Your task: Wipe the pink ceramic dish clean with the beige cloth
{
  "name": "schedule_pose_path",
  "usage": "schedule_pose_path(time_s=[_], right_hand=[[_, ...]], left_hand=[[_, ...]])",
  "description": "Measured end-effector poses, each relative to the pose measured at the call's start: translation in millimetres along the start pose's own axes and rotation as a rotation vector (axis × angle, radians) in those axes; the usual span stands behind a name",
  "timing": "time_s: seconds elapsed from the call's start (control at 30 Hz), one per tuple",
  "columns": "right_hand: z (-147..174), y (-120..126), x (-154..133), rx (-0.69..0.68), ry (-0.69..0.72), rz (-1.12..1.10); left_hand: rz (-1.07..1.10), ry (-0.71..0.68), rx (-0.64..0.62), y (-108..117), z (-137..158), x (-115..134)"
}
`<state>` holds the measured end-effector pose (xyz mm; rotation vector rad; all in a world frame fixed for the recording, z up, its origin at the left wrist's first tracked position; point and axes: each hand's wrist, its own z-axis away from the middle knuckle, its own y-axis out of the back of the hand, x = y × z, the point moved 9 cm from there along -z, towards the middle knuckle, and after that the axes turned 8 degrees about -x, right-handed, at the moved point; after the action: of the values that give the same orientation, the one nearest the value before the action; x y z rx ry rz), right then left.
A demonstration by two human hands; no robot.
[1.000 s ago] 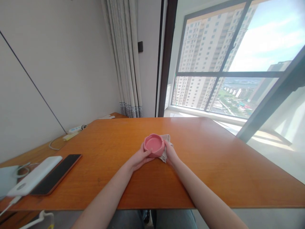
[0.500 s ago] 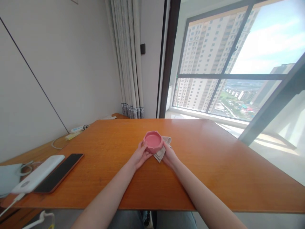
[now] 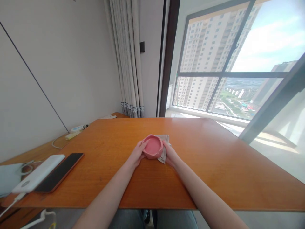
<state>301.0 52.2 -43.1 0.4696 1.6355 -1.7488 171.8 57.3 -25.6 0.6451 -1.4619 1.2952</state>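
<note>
A pink faceted bowl (image 3: pixel 152 147), shallow and with a round hollow, is held between my two hands over the middle of the wooden table (image 3: pixel 114 140). My left hand (image 3: pixel 137 155) grips its left side, thumb near the rim. On the other side my right hand (image 3: pixel 171 155) is closed on a light grey cloth (image 3: pixel 164 139), with fingertips at the bowl's right edge. The cloth hangs behind and below the bowl, partly hidden by it. Whether the bowl's underside touches the table cannot be made out.
At the left lie a black phone (image 3: pixel 59 173) and a white power bank (image 3: pixel 39 173) with a cable plugged in. A power strip (image 3: pixel 77 128) sits by the wall. Beyond the table are a curtain (image 3: pixel 130 63) and a large window (image 3: pixel 221 74).
The bowl has come slightly nearer to me and turned in my hands. The cloth has shifted and now shows more behind the bowl's right side.
</note>
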Motion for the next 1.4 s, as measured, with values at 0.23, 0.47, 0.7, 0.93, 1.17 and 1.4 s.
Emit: schedule_pose_path(time_s=[0.23, 0.47, 0.7, 0.93, 1.17, 1.4], right_hand=[[0.1, -7.3, 1.1, -0.007, 0.034, -0.039], [-1.9, 5.7, 3.0, 0.003, -0.076, 0.010], [-1.7, 3.8, -1.2, 0.037, 0.023, -0.005], [2.3, 2.8, -5.6, 0.083, 0.037, -0.038], [6.4, -2.8, 1.5, 0.038, -0.086, 0.077], [3.1, -6.4, 5.4, -0.035, -0.102, 0.099]], left_hand=[[0.036, -0.072, 0.040, -9.9, 8.1, 3.4], [-0.133, 0.212, -0.113, -15.2, 7.8, -17.9], [0.025, 0.093, -0.056, -15.8, 8.9, -8.1], [-0.112, 0.126, -0.108, -8.3, 6.1, -6.8], [-0.140, 0.230, -0.139, -4.2, 9.4, -7.1], [-0.043, 0.140, -0.224, -16.0, 11.6, 1.7]])
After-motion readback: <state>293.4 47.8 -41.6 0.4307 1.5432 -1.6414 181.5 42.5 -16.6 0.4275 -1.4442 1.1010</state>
